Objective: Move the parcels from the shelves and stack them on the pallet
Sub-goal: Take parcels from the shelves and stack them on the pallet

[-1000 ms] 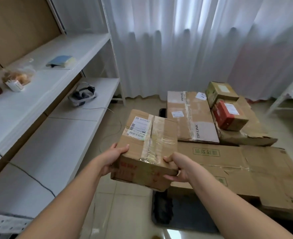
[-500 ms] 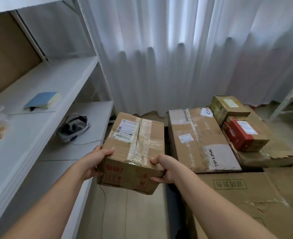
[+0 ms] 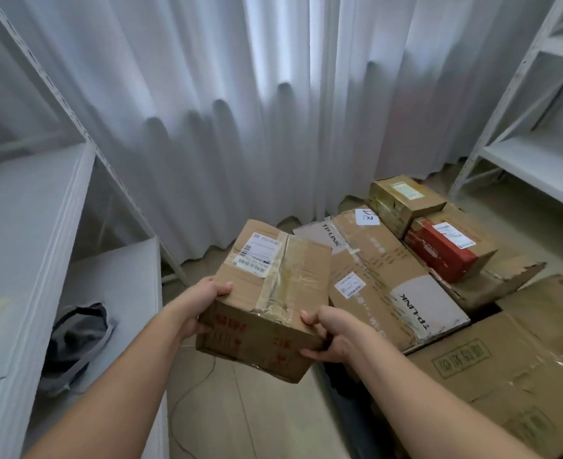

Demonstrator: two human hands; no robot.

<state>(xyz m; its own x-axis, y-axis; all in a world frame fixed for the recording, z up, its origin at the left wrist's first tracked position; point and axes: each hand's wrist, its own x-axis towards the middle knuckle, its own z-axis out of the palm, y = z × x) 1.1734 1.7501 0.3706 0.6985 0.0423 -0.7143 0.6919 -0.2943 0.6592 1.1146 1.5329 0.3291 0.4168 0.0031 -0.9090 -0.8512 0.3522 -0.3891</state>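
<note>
A: Hands first. Where are yours?

B: Both your arms reach forward. Your left hand [image 3: 204, 303] grips the near left corner of the parcel [image 3: 270, 299], thumb on top, fingers curled under. Your right hand [image 3: 331, 336] clamps the near right corner, thumb on the top edge, fingers wrapped round the side.

A: Where's the parcel?

B: You hold it in the air over the floor [image 3: 240, 409], tilted a little, between the white shelf [image 3: 58, 226] on your left and the stacked boxes on your right.

A: Looks?

B: Brown cardboard, clear tape down the middle seam, worn edges.

A: Writing?

B: White shipping label [image 3: 257, 251] with barcodes on your parcel's top, text too small to read. Red print on its near side, blurred. The long box [image 3: 389, 279] beside it reads "TP-LINK" twice and carries a small white sticker. A red box [image 3: 442, 250] behind it has a white label. The big flat carton [image 3: 505, 369] shows a green stamp, unreadable.
</note>
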